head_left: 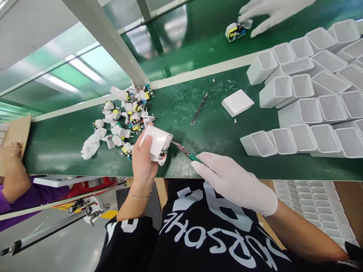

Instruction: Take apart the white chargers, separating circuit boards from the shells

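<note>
My bare left hand [143, 162] is closed around a white charger housing [157, 141] with wires showing at its lower open end. My right hand [229, 181], in a white glove, grips a green-handled scalpel [185, 152] whose blade tip points at the housing's open end. Both hands hover over the near edge of the green work surface [181, 113]. A second scalpel [199, 108] lies on the surface beyond, and a single white housing [237, 102] lies flat to its right.
A heap of circuit boards with plugs [124, 121] lies to the left. Stacked empty white shells [312, 94] fill the right side. Another person's gloved hand [269, 13] touches a board [235, 32] on the far belt. A person's arm in purple [14, 177] is at left.
</note>
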{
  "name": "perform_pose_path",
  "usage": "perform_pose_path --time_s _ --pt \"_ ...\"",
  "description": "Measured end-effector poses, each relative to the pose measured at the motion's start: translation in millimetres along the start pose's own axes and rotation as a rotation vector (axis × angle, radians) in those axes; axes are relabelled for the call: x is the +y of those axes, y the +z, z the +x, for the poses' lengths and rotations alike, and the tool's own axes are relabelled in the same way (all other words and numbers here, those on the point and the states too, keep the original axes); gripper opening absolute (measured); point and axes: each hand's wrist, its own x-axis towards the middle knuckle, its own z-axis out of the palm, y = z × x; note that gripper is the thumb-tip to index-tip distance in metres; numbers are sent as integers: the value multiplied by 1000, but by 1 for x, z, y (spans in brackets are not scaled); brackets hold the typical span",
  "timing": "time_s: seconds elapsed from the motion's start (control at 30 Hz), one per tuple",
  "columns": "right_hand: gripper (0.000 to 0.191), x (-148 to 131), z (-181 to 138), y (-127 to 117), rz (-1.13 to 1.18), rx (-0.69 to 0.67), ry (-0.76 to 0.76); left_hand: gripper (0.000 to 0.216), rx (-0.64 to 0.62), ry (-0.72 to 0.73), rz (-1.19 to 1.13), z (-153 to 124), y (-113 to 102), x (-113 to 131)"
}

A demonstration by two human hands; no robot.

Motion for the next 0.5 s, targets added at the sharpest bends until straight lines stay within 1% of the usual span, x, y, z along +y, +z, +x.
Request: perform_pose_path --time_s 0.07,0.17,0.3,0.33,0.4,0.47,0.5 --pt "39 1 0 0 -19 -7 -18 57 3 10 12 1 0 1" --pt "40 4 0 5 -89 9 -42 56 -18 -14 35 3 -1 3" --pt "40 3 0 12 -281 99 -43 61 -7 -19 47 3 -1 6" --pt "39 2 0 13 -301 105 -36 62 2 -18 45 3 -1 7" --pt "38 0 0 10 -244 67 -32 61 21 8 44 3 -1 9" --pt "37 -2 -1 5 -92 0 -44 56 28 66 55 2 1 10" --pt "37 -2 -2 4 -19 -10 -44 54 24 96 62 2 2 10"
